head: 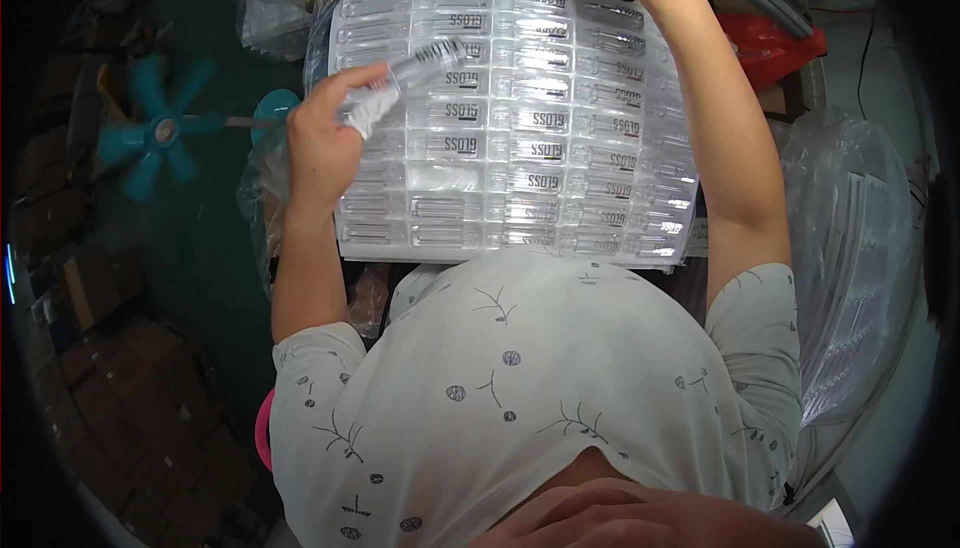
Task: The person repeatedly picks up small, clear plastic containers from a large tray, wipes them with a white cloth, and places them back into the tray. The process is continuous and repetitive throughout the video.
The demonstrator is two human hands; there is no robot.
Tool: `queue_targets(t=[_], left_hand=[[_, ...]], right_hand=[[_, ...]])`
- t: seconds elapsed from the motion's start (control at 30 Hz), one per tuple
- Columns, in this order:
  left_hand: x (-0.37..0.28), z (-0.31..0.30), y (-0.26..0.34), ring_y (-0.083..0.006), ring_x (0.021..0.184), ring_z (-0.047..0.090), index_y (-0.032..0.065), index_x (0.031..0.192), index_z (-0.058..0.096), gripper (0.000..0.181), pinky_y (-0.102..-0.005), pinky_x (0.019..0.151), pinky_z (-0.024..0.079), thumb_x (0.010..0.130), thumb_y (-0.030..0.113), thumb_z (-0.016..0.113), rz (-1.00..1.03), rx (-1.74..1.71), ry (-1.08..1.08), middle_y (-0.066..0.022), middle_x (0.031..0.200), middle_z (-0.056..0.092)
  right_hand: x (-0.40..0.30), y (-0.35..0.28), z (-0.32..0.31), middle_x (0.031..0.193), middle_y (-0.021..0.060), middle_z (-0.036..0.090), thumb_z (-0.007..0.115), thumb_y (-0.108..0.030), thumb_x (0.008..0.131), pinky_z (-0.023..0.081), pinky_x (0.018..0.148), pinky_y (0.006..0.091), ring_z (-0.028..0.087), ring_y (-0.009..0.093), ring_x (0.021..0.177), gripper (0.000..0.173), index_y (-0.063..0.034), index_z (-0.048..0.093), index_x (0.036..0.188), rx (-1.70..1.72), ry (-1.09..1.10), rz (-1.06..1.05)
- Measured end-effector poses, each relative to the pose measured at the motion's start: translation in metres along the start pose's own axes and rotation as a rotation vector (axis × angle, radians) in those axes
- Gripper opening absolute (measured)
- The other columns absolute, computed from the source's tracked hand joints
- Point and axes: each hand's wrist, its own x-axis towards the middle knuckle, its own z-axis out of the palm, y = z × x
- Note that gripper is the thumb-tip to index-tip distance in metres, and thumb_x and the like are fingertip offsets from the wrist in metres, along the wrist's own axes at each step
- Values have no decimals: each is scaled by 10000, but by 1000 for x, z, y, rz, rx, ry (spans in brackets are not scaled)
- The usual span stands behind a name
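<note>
My left hand grips a clear plastic tube printed with dark lettering, tilted up to the right above the tray. A crumpled white cloth or wrap shows at the thumb; whether it is worn or held is unclear. Below lies a white compartment tray with rows of clear tubes. Tubes in the middle columns, such as one printed tube, bear lettering, while a tube at the left looks plain. One compartment shows its bare bottom. My right forearm reaches past the top edge, with that hand out of view.
A turquoise fan with blurred blades stands at the left. Clear plastic bags hang at the upper left. On the right are a red object and bagged trays. Cardboard boxes fill the lower left.
</note>
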Motion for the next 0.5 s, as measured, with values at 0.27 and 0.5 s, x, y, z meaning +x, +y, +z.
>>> queue_targets(t=[0.27,0.5], left_hand=[[-76,6,-35,-302,1067,525,76,962,685,410,-406,941,378,604,-79,560,206,333,-321,-84,1023,600],[-73,9,-27,-303,1075,494,77,979,683,453,-409,939,375,586,-96,539,173,365,-314,-77,992,570]], right_hand=[[-65,-74,-58,1095,124,622,721,-107,767,478,821,344,584,272,974,311,-22,631,1053,338,-127,85],[-133,-153,-95,912,71,588,731,-104,704,438,682,344,528,243,796,188,-50,629,853,826,-504,-13]])
